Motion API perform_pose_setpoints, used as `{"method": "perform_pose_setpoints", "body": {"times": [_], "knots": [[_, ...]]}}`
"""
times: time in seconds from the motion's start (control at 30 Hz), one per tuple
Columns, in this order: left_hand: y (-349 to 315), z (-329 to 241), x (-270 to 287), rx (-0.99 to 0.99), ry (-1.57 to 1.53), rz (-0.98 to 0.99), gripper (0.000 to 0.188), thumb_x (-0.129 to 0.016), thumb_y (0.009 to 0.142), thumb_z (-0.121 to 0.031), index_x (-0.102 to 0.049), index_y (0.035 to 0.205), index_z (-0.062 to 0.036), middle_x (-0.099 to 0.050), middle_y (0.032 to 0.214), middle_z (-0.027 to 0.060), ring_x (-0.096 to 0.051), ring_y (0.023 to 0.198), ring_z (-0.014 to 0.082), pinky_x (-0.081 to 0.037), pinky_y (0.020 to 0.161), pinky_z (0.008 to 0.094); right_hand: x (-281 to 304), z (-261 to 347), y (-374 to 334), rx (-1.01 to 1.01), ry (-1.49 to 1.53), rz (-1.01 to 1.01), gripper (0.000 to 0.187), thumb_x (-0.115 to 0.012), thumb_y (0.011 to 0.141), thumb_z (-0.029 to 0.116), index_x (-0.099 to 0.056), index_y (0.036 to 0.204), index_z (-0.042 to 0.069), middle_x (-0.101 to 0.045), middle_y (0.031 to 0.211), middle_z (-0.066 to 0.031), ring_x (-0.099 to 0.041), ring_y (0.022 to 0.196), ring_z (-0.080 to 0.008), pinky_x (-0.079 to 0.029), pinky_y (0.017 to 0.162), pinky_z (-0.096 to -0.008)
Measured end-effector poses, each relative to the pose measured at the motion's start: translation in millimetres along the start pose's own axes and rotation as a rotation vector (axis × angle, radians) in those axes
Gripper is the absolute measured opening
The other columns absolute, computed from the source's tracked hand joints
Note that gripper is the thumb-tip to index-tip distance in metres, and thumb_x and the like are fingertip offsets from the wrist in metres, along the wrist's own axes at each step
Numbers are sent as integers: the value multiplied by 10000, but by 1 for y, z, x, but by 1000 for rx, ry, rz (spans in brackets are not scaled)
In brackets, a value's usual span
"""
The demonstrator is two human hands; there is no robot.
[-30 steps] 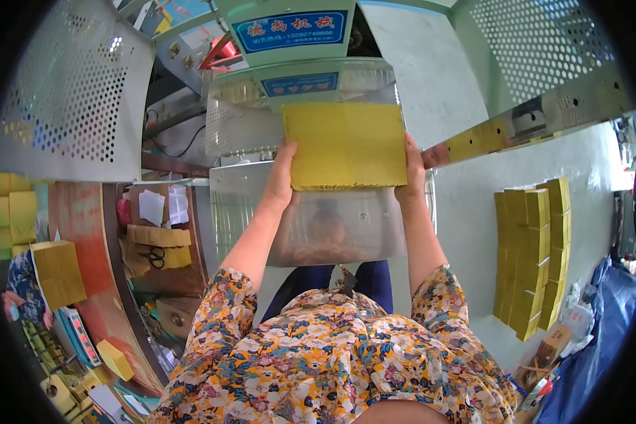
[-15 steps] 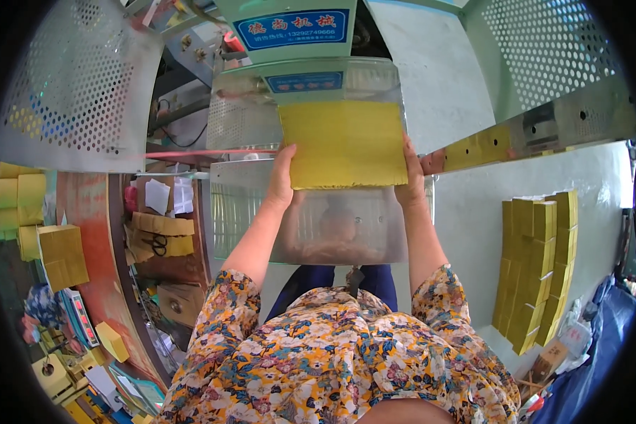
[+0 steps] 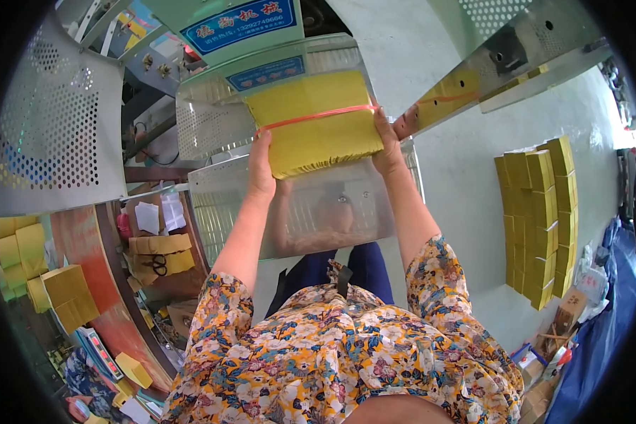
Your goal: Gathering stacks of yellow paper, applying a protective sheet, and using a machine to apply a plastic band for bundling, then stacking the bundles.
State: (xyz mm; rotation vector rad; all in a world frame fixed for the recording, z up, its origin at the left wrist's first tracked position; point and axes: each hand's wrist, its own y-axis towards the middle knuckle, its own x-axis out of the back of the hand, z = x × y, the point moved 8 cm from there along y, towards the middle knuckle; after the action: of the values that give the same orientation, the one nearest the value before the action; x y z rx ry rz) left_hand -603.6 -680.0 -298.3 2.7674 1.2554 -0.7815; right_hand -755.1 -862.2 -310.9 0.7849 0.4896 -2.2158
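Left hand (image 3: pixel 261 168) and right hand (image 3: pixel 388 150) clasp a yellow paper stack (image 3: pixel 325 145), long axis left to right, pink strap (image 3: pixel 318 116) lengthwise across; steel bar (image 3: pixel 491 71) near right.

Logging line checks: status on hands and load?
Left hand and right hand gripping yellow stack at opposite sides. Red band across its top. Metal bar close by right hand.

Person wears floral top (image 3: pixel 318 339): orange-yellow ground, white, pink and teal-blue flowers, loose fit. Sleeves (image 3: pixel 222 304) same print, about elbow-length. Trousers (image 3: pixel 371 272) dark blue. Dark strap (image 3: pixel 344 279) at front. Left hand (image 3: pixel 261 166), right hand (image 3: pixel 387 147) bare.
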Motion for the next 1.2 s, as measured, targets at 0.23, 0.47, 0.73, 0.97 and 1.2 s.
{"method": "perform_pose_setpoints", "body": {"times": [0.23,0.47,0.73,0.97,1.2], "knots": [[11,4,-7,66,77,35,475,-526,957,-380,-517,1309,-60,-546,1293,50,-491,1213,163,-363,1037,313,38,8,4,221,-280,-267,747,-646,893,427,-258,1445,107,-162,1522,-77,-228,1366,-186,-288,1078,-355],[16,-3,-18,84,61,23,499,-530,956,-378,-502,1339,-59,-548,1303,61,-494,1216,171,-368,1036,316,26,14,5,187,-290,-223,997,-683,896,295,73,1513,93,-260,1483,-41,-357,1312,-158,-431,1011,-364],[-16,-8,-2,27,35,-48,478,-485,977,-354,-490,1351,-57,-541,1321,64,-489,1230,173,-368,1035,318,-7,7,-15,-1,-291,-18,764,-446,944,575,-343,1470,30,-195,1569,-123,-173,1450,-220,-131,1161,-327],[-108,-7,26,106,234,-40,444,-410,990,-327,-530,1262,3,-592,1225,79,-559,1117,193,-416,961,316,-13,-12,-101,-90,-309,109,669,-393,1004,438,-288,1473,-27,-348,1497,-129,-326,1376,-225,-234,1125,-321],[-176,-7,60,5,731,-15,454,-386,998,-356,-554,1169,29,-658,1055,194,-624,1005,325,-456,853,383,-41,4,-177,-179,-673,128,584,-386,1024,346,-280,1486,5,-327,1517,-112,-296,1395,-206,-222,1128,-303]]}}
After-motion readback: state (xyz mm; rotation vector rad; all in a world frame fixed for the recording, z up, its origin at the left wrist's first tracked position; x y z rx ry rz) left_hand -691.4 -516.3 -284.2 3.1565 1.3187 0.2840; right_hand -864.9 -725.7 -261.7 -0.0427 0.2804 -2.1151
